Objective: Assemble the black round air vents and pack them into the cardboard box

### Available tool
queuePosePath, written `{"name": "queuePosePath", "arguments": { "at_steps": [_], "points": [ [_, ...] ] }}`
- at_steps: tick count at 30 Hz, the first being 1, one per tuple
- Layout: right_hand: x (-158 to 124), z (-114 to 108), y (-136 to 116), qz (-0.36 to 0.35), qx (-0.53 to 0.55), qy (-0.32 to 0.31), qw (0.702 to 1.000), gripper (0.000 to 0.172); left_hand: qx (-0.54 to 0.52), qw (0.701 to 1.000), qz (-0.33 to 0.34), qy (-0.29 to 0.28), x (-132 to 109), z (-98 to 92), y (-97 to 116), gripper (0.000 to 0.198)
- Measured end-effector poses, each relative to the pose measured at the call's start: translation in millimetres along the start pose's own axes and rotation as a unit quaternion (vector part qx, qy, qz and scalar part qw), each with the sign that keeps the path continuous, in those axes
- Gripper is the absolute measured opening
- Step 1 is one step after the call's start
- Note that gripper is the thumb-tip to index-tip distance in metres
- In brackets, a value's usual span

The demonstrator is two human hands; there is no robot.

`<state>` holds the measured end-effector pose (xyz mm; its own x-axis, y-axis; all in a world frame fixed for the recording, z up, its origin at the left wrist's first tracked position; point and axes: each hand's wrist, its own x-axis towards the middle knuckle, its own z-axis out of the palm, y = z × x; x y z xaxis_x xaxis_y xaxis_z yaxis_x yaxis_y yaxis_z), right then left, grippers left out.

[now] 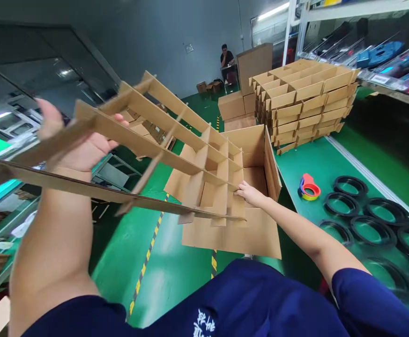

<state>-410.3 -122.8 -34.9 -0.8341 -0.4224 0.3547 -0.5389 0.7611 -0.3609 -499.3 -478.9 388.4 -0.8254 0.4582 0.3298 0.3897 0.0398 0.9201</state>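
Note:
A cardboard divider grid (186, 164) of interlocking strips hangs tilted in the air, its left end raised toward me. My left hand (81, 145) holds that raised end from below, palm up, with a strip lying across the palm between thumb and fingers; part of the hand is hidden by cardboard. At the lower right end, my right hand (249, 193) pinches the edge of the grid. Below and behind this end stands an open cardboard box (255, 140) with its flaps folded outward.
More divider grids (306, 103) are stacked on the green table at right. Several black rings (373, 229) and some coloured tape rolls (308, 188) lie there too. Shelving (376, 77) rises behind. A person (227, 61) sits far back near cartons (237, 105).

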Motion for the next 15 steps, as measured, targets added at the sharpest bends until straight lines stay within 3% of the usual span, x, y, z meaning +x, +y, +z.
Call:
{"name": "queuePosePath", "arguments": {
  "at_steps": [3,6,11,15],
  "points": [
    [9,19,34,0.071,-0.035,-0.091,0.993,0.037,-0.020,0.995,-0.098,-0.025,28,-5.9,-41,0.068],
    [12,31,67,0.144,-0.045,-0.128,0.980,0.031,-0.020,0.979,-0.191,-0.063,52,-11.0,-96,0.051],
    [-1,47,113,0.255,-0.032,-0.145,0.956,0.023,0.000,0.942,-0.313,-0.119,84,-20.6,-205,0.064],
    [-15,58,140,0.338,-0.027,-0.165,0.926,0.027,0.058,0.893,-0.408,-0.179,106,-25.2,-296,0.066]
  ]
}}
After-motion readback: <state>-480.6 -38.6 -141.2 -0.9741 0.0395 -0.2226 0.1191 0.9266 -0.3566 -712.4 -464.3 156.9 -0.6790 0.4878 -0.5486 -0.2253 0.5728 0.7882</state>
